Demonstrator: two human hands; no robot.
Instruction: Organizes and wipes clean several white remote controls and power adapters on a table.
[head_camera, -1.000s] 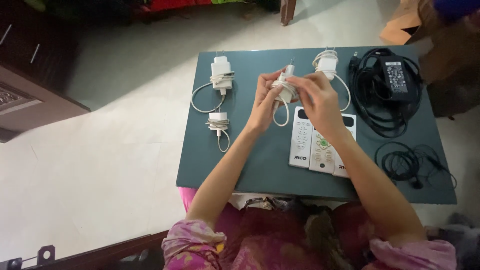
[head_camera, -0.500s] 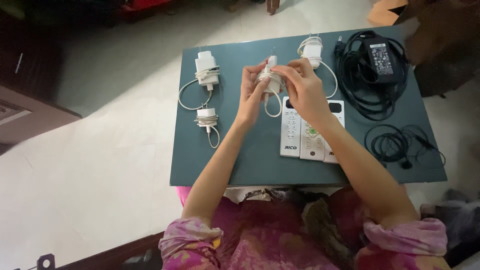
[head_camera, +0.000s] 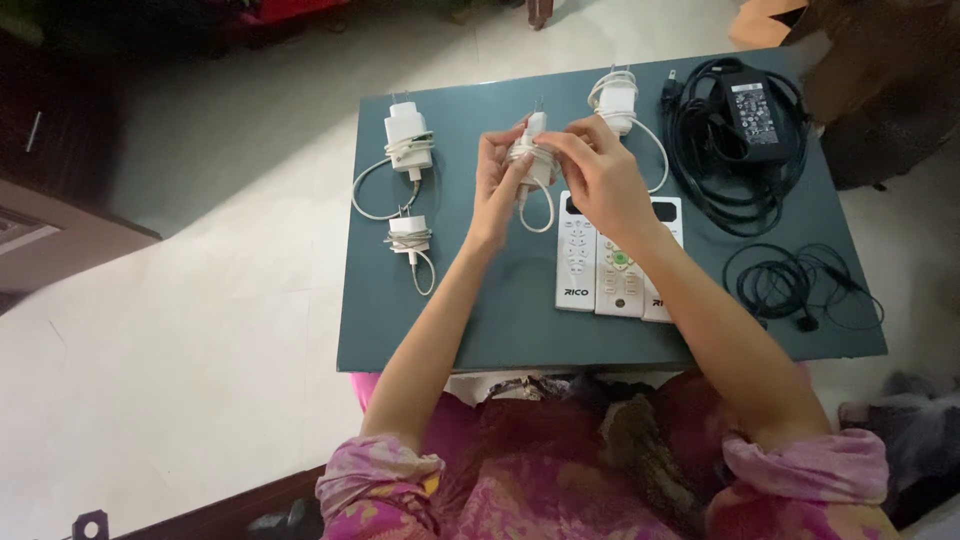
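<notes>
Clearly both hands met over the middle of the dark green table (head_camera: 480, 330), a little toward its far edge, and between them they held a small white charger (head_camera: 530, 160) lifted off the tabletop. The left hand (head_camera: 497, 185) was closed around the charger's body from the side, apparently to steady it, while the right hand (head_camera: 598, 170) pinched at its top from the other side, fingertips on the thin white cable (head_camera: 538, 212). Part of that cable was wound round the body; the rest hung below the hands in a loose loop, so the grip looked suited to handling the cord rather than carrying the plug. The prongs pointed away from the person.

Near the left edge lay two more white chargers, a larger one (head_camera: 406, 135) toward the far left corner and a smaller one (head_camera: 409, 236) just nearer, each with its cord wrapped round it and a short tail trailing. A fourth white charger (head_camera: 617, 100) sat at the far edge, beside the right hand. Three white remote controls (head_camera: 618, 270) lay side by side under the right forearm. A black power brick (head_camera: 752, 110) rested on its coiled black cable in the far right corner, and a tangle of thin black earphones (head_camera: 795, 285) lay near the right edge.
</notes>
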